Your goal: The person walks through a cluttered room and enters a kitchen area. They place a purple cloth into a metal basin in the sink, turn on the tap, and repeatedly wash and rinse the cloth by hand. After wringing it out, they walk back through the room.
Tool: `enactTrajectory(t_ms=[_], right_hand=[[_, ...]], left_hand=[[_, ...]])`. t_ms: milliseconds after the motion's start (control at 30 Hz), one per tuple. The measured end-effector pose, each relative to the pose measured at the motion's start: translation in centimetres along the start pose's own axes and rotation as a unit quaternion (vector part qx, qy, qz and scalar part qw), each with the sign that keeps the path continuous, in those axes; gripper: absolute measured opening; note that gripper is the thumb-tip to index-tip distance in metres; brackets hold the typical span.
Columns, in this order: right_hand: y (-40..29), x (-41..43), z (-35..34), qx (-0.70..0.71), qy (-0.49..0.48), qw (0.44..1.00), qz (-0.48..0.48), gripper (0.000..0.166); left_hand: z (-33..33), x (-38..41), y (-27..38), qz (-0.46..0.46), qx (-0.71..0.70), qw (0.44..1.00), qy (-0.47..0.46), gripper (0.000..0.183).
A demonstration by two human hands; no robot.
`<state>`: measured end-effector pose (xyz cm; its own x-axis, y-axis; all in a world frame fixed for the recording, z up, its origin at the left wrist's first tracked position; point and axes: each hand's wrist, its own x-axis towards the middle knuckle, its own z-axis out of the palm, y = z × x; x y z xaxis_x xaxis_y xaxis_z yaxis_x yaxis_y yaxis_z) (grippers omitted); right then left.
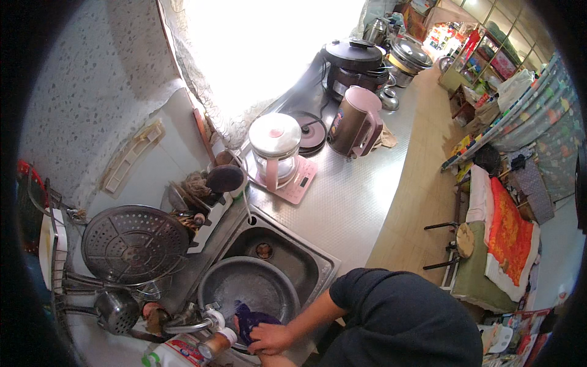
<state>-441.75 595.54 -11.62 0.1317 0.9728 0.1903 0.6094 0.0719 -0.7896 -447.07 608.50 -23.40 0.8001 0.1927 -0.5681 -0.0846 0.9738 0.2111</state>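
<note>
A dark purple cloth (257,322) is bunched over the near side of a round grey basin (250,275), which rests on the steel sink (293,247). My right hand (271,338) lies on the cloth with bent fingers, gripping it. Of my left hand (271,359) only a part near the wrist shows at the bottom edge, crossing under my right hand; the rest is hidden by the right hand and cloth. A bit of skin shows at the cloth's left edge, beside the faucet (213,316). The basin has a wet sheen inside.
A perforated steamer plate (135,245), a slotted ladle (117,311) and a utensil holder (211,222) stand left. A lidded glass kettle (275,147) on a pink base and a brown electric kettle (351,121) stand beyond the sink. A bottle (176,351) and a jar (215,344) flank the faucet.
</note>
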Motion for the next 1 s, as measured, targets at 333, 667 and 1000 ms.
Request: enactTrajectory(t_ms=[333, 667, 1000], right_hand=[[13.1, 4.1, -1.5, 0.052, -0.099, 0.961, 0.253, 0.037], [15.5, 6.8, -7.1, -0.058, -0.48, 0.85, 0.209, 0.045], [12.5, 3.7, 1.3, -0.308, -0.156, 0.917, 0.198, 0.074]], left_hand=[[4.1, -2.8, -0.3, 0.072, 0.024, 0.966, 0.247, 0.053], [-5.1, -3.1, 4.6, 0.165, 0.686, 0.577, 0.412, 0.059], [3.5, -3.7, -0.8, 0.179, 0.659, 0.634, 0.364, 0.075]])
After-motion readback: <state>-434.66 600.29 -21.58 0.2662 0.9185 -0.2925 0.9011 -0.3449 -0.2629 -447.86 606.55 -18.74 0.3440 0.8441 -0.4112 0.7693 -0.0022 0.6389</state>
